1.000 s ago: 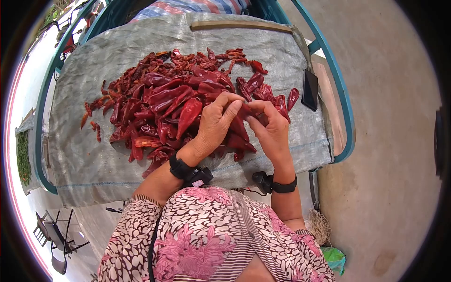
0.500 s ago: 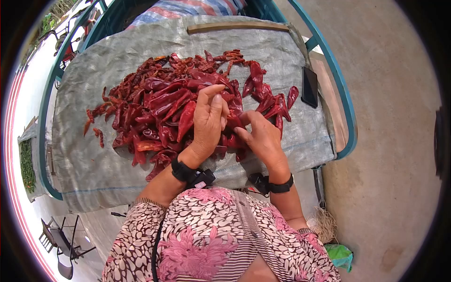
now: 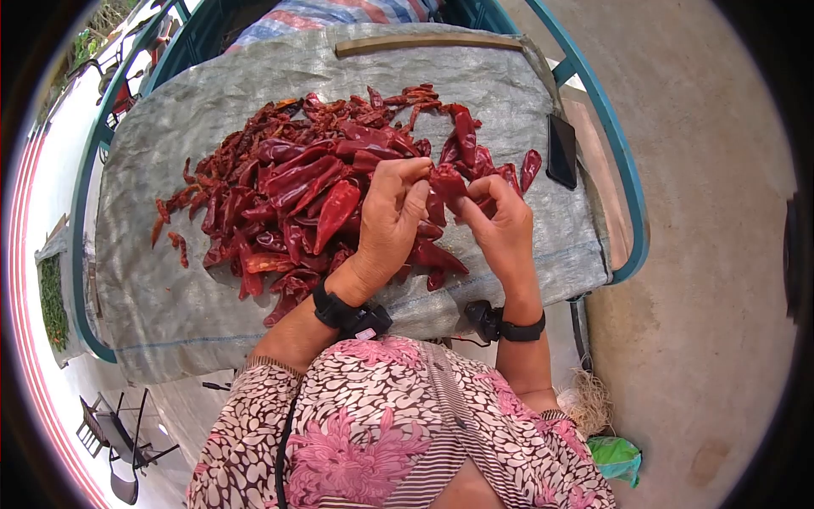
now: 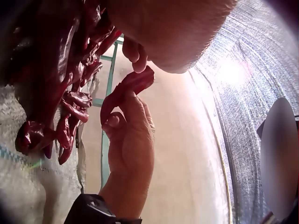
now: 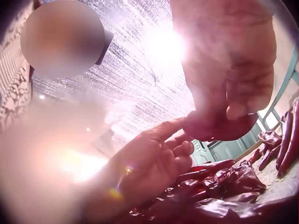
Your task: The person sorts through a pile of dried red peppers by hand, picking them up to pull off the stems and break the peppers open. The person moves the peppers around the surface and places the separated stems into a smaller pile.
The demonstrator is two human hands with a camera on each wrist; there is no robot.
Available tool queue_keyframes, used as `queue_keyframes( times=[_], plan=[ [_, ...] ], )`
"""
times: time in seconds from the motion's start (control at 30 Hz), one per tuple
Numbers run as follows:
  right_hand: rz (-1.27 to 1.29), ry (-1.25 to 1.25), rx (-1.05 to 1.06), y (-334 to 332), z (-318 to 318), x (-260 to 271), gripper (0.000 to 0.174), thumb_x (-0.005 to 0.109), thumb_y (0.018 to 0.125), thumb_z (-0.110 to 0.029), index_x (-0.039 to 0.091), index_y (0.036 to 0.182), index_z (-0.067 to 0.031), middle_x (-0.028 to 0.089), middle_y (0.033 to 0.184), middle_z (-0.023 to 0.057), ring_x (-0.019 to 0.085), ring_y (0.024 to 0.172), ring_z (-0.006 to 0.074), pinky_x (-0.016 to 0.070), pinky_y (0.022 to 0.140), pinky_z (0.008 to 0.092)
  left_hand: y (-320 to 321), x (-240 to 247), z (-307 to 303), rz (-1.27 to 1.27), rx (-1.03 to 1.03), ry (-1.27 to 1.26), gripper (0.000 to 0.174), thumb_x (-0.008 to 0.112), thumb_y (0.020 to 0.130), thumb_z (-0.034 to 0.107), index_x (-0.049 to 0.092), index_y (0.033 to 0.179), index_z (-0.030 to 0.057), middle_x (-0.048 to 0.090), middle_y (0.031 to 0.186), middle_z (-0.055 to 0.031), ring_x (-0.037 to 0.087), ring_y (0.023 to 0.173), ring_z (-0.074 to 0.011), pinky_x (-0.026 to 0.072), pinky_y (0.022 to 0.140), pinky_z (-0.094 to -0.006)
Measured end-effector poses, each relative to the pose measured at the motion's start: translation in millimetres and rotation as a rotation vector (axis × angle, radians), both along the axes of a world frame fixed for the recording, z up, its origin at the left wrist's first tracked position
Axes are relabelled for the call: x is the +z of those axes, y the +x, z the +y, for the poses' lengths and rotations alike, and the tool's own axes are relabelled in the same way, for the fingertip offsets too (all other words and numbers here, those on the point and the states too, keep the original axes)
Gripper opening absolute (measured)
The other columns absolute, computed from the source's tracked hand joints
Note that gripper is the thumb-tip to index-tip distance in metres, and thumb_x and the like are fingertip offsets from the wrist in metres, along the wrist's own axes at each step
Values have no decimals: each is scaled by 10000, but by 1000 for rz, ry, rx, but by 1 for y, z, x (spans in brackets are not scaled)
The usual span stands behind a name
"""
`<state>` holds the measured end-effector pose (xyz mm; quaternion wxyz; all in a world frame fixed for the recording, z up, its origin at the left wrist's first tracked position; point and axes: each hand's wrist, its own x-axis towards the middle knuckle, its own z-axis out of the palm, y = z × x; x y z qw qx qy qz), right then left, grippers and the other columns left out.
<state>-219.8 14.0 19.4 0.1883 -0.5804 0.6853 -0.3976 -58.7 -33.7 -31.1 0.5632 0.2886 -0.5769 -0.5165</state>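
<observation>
A large red chili pepper (image 3: 448, 182) is held up between both hands over the pile. My right hand (image 3: 502, 222) grips its body between thumb and fingers, seen from below in the left wrist view, where the pepper (image 4: 133, 83) points up toward the other hand. My left hand (image 3: 390, 219) has its fingers bent and pinches the pepper's near end at the fingertips. In the right wrist view the left hand (image 5: 156, 156) reaches up to that end of the pepper (image 5: 219, 128). Beneath lies a heap of red chili peppers (image 3: 288, 195), glossy larger ones in front, smaller shrivelled ones behind.
A grey woven sheet (image 3: 161, 280) lies under the peppers, framed by teal metal rails (image 3: 606, 127). A black phone (image 3: 560, 153) and a few loose peppers (image 3: 531, 170) lie at the right. A wooden strip (image 3: 428, 42) runs along the far edge.
The hands parted half a second ago, the left with fingers raised and the right lower over the peppers. Now they have come back together, with a pepper lifted between them.
</observation>
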Motion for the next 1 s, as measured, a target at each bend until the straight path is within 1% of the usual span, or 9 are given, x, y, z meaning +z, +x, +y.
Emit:
queue_keyframes(
  times=[0.13,0.17,0.3,0.4,0.6,0.63,0.73,0.87,1.0],
  plan=[
    [256,-252,-166,-3,-17,-6,275,737,869,-120,624,1106,-39,688,1022,104,693,882,245,539,769,347,3,-5,-2,119,28,85,258,466,1078,87,511,1331,75,576,1160,-31,527,723,-43,451,589,-187],
    [225,-42,-95,-5,-16,-9,381,734,879,-180,583,1206,-56,678,1123,126,684,996,296,533,825,392,2,-4,-2,147,20,118,244,472,1074,80,522,1313,74,590,1145,-30,516,708,-32,448,583,-182],
    [219,186,35,16,-19,-31,501,742,870,-236,540,1306,-96,707,1069,137,687,1004,371,528,809,462,3,-8,-4,91,-8,131,237,484,1038,12,559,1258,58,588,1096,-45,555,716,-57,469,615,-206],
    [166,226,13,18,-20,-35,517,748,862,-233,541,1321,-119,724,985,117,702,944,364,530,792,465,3,-8,-4,-28,11,117,247,519,1014,-8,584,1244,55,592,1086,-56,563,749,-87,491,651,-230],
    [-108,0,-81,12,-2,-23,402,738,878,-98,610,1259,-107,720,914,86,695,751,202,526,662,323,0,-2,-5,-256,115,-114,385,622,983,35,553,1361,51,625,1117,-86,560,802,-140,501,740,-265],
    [-173,-37,-72,15,2,-18,414,739,874,-83,609,1266,-107,717,910,85,690,746,191,523,658,315,2,1,-3,-268,56,-22,438,657,975,71,531,1393,50,629,1146,-94,548,787,-144,496,736,-269],
    [-243,-47,5,17,15,-13,437,741,865,-49,607,1278,-103,712,903,81,676,738,164,519,662,294,-2,0,-5,-257,118,-196,388,669,967,76,571,1341,40,634,1136,-90,570,789,-144,500,718,-282],
    [-158,-22,107,16,25,-21,441,735,872,-47,600,1289,-93,713,940,80,669,758,166,526,698,294,-2,-9,-8,-172,7,-143,221,675,961,75,640,1173,24,629,1072,-78,604,814,-152,512,723,-291],
    [-89,-58,88,11,26,-22,288,722,883,-47,671,1166,-59,705,1044,99,688,822,198,534,738,306,-4,-10,-6,-221,88,-214,105,663,987,100,641,1059,26,607,997,-30,607,790,-98,512,682,-234]
  ],
)
